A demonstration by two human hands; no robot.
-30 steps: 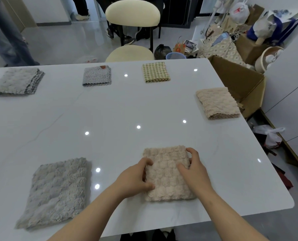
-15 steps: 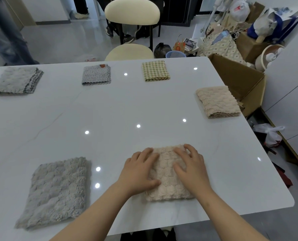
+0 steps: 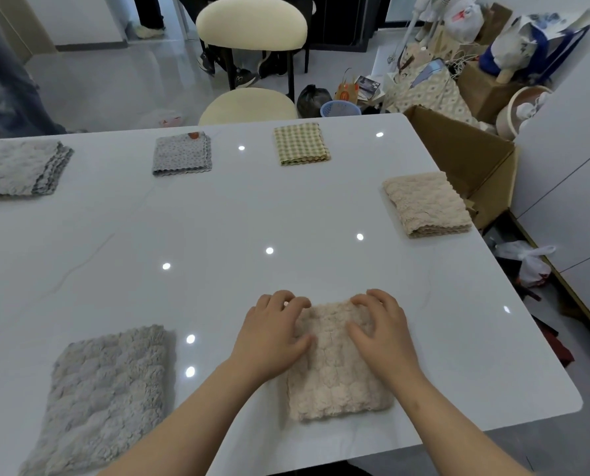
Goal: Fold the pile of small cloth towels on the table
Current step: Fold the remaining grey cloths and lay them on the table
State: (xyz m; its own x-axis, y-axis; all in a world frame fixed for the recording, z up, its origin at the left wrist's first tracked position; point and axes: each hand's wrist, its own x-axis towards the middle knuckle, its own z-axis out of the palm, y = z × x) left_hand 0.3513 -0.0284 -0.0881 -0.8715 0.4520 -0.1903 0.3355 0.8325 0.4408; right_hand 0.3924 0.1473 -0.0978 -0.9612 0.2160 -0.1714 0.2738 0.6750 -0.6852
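Note:
A folded beige fluffy towel (image 3: 335, 376) lies near the front edge of the white table (image 3: 218, 228). My left hand (image 3: 273, 329) rests flat on its left far corner, fingers spread. My right hand (image 3: 379, 324) presses flat on its right far part. Neither hand grips the cloth. A grey fluffy towel (image 3: 104, 396) lies folded at the front left. Further folded towels sit around the table: a beige one (image 3: 427, 204) at the right, a green checked one (image 3: 300, 144), a grey patterned one (image 3: 182, 154) and a light grey one (image 3: 18, 168) at the far left.
A cream chair (image 3: 249, 104) stands at the far edge of the table. An open cardboard box (image 3: 465, 159) and a heap of bags stand to the right of the table. A person's legs (image 3: 5, 80) are at the far left.
Both hands slid from the towel's side edges up onto its top, towards the far edge, and now lie flat on it. The towel stays in place.

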